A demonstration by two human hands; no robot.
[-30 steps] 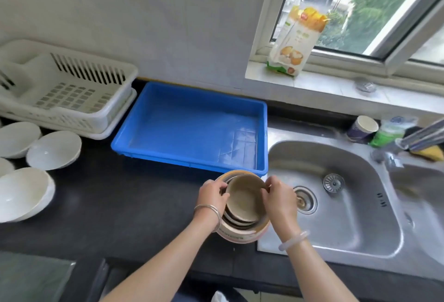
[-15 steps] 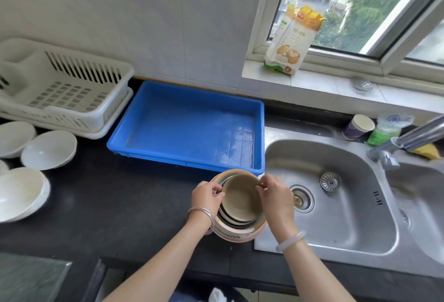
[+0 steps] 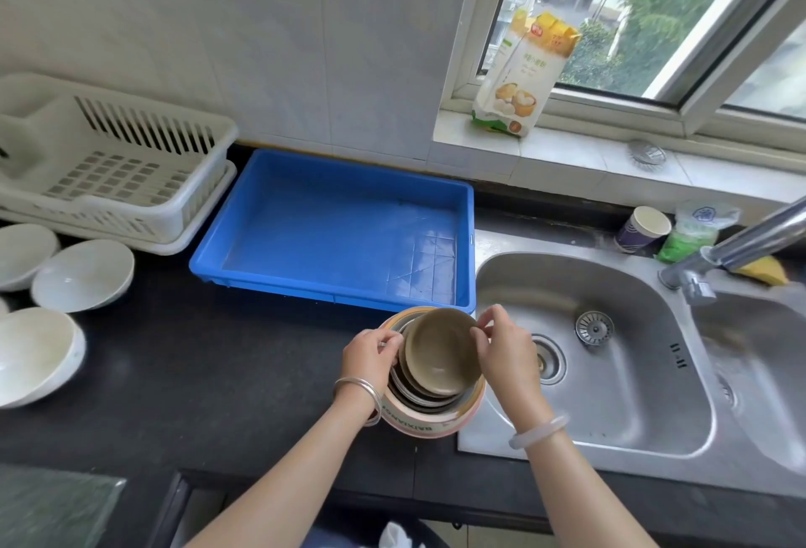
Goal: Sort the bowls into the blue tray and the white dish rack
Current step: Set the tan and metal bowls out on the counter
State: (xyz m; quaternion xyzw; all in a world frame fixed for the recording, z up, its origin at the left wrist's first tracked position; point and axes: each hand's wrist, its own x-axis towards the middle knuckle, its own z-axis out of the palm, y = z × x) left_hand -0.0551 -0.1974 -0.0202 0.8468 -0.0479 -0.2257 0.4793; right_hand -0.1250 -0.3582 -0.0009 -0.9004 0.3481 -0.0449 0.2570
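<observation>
A stack of nested bowls sits in a large pink-rimmed bowl (image 3: 429, 424) at the counter's front, beside the sink. The top one is a brown bowl (image 3: 440, 353), tilted and raised a little out of the stack. My left hand (image 3: 370, 353) pinches its left rim and my right hand (image 3: 501, 349) pinches its right rim. Just behind stands the blue tray (image 3: 336, 290) with nothing in it. The white dish rack (image 3: 113, 207) stands at the far left against the wall, with no bowls in it. Several white bowls (image 3: 83, 275) lie on the dark counter in front of the rack.
A double steel sink (image 3: 610, 416) lies to the right, with a tap (image 3: 737, 242) over it. A paper cup (image 3: 643, 229), a green bag and a yellow sponge stand behind the sink. A flour bag (image 3: 523, 76) leans on the window sill.
The brown bowl has lifted and tilted slightly out of the stack between both hands. The view has shifted a little.
</observation>
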